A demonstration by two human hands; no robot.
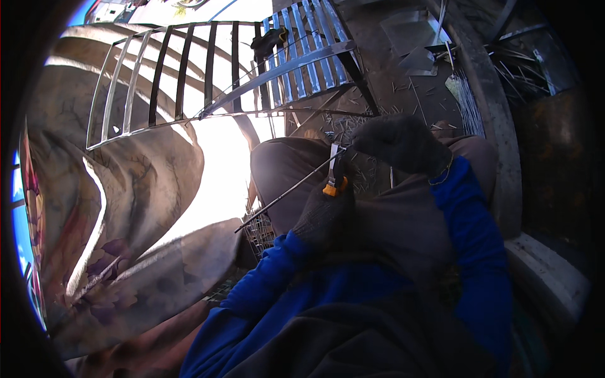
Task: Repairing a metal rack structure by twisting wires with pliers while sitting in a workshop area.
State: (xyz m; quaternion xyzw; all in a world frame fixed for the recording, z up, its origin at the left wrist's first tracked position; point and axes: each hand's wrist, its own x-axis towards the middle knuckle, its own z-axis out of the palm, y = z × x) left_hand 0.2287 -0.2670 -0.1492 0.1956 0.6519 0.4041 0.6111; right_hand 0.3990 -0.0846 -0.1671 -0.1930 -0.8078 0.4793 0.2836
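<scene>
At the far left, cloth (132, 189) with a faded flower print hangs in soft, broad folds. Above it and to the right, a barred metal frame (161, 75) mixes dark, flat strips with shinier ones. A thin, straight, dull rod (283, 196) slants upward across the left thigh, passing just above the left hand (326, 214). That dark-gloved hand is closed around a tool (333, 162) with a pale metal head and orange parts, which the rod crosses near its upper end. Right of that end, the right hand (398, 145), in a dark glove, has its fingers curled; whether they grip the rod, I cannot tell. Farther right stands a bundle of fine, silvery wires (466, 110).
</scene>
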